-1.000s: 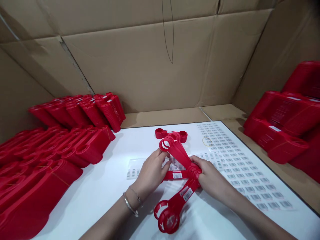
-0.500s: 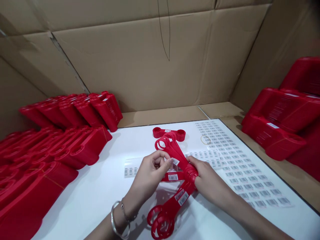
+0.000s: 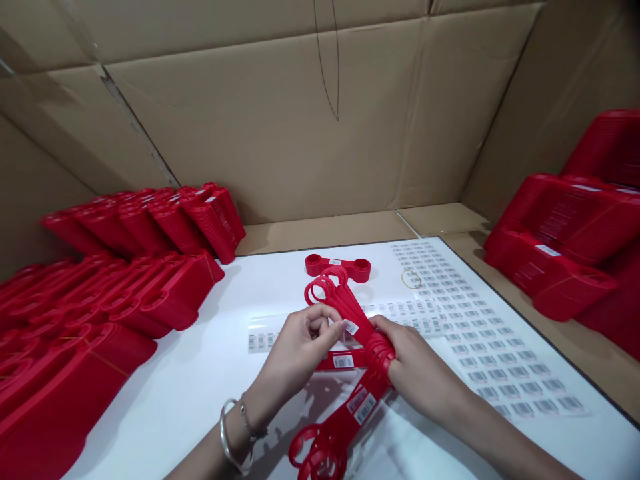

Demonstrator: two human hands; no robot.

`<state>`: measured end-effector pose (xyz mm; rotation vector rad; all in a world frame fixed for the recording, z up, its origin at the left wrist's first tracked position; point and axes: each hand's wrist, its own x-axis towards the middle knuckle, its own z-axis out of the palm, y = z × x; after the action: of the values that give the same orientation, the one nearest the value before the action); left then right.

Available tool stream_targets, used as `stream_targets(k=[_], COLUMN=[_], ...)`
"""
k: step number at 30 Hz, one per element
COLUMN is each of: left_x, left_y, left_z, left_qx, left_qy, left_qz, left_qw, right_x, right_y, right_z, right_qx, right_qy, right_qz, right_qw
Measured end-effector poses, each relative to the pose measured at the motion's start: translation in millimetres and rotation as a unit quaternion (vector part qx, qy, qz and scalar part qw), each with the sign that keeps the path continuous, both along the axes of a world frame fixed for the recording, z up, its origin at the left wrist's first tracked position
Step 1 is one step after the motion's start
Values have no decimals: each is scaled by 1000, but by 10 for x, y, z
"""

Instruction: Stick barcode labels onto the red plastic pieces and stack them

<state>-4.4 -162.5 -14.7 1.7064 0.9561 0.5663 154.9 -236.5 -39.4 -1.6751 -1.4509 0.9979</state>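
A brown cardboard lining [image 3: 260,133] walled the work area behind a white tabletop [image 3: 165,400]. Stacks of red plastic ring-ended pieces [image 3: 65,393] filled the left side, and further red stacks [image 3: 555,267] rose at the right; white labels showed on some, their print too small to read. A large sheet of barcode stickers [image 3: 500,360] covered the tabletop's right side, and a sticker strip [image 3: 410,309] ran beneath the hands. Their black bars were clear, but no digits could be read.

A fanned bundle of red pieces [image 3: 350,308] lay over the strip, held up in the middle of the tabletop. The right hand [image 3: 420,373] was closed around its middle. The left hand [image 3: 300,350] pinched a small white label [image 3: 351,327] against the bundle between thumb and fingers. Below, a barcode label [image 3: 343,361] sat on a red piece, its digits illegible. A single red piece [image 3: 338,268] lay beyond the bundle, and a thin rubber band [image 3: 411,270] rested on the sticker sheet. A bangle [image 3: 229,437] circled the left wrist.
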Motion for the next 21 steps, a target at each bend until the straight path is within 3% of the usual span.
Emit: stream_targets(k=[5, 8, 10, 12, 14, 17, 21], left_x=[15, 13, 12, 14, 18, 19, -5], left_y=[-19, -52, -80, -99, -100, -71, -1], left_z=[-3, -44, -82, -114, -129, -127, -109], left_qx=[44, 156, 280, 401, 480, 504, 451], left_qy=[15, 51, 87, 116, 126, 134, 161], left_qz=[1, 14, 33, 50, 74, 113, 152], left_qw=[999, 986, 956, 907, 865, 846, 865], right_x=[-23, -39, -47, -53, -60, -72, -86], right_y=[-11, -23, -32, -38, -43, -51, -71], right_z=[33, 27, 12, 2, 7, 37, 62], right_qx=[-8, -1, 7, 16, 18, 15, 15], right_qy=[7, 24, 38, 47, 52, 59, 63], right_qz=[-1, 6, 18, 32, 42, 47, 53], right_qw=[1000, 1000, 999, 998, 998, 997, 997])
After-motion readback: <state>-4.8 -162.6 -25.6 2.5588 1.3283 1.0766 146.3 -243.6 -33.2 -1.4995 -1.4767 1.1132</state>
